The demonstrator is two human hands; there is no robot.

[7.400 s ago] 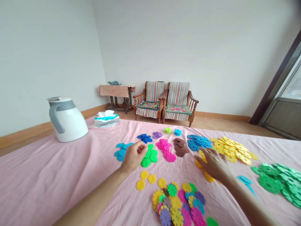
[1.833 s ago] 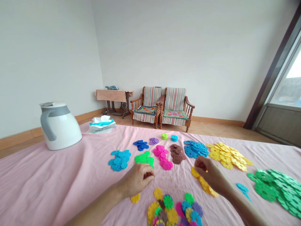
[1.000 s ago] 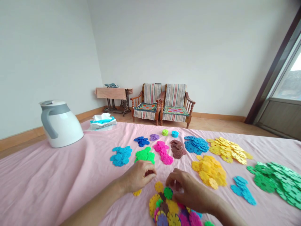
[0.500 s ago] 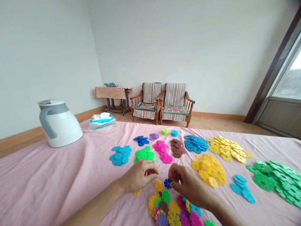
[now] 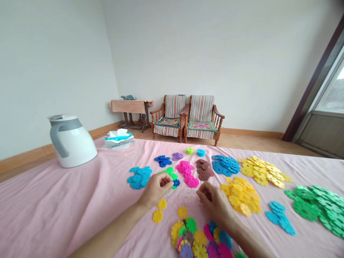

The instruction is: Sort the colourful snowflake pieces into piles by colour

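Covering the near edge of a heap of bright-green plastic flower-shaped discs (image 5: 170,171), the left hand (image 5: 157,190) is seen with its fingers drawn narrow, any held disc hidden. A small dark-blue plastic disc (image 5: 176,183) lies just right of it. The right hand (image 5: 213,204) is held farther right, fingers loosely curled, its grip unclear, above a pink cotton bedsheet (image 5: 53,204), beyond a mixed-colour disc pile (image 5: 189,233).

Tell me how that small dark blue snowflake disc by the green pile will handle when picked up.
The dark blue plastic disc looks thin and flat, so it is probably light and fairly stiff. Its notched rim should give fingertips some grip. It would likely roll only if stood on edge.
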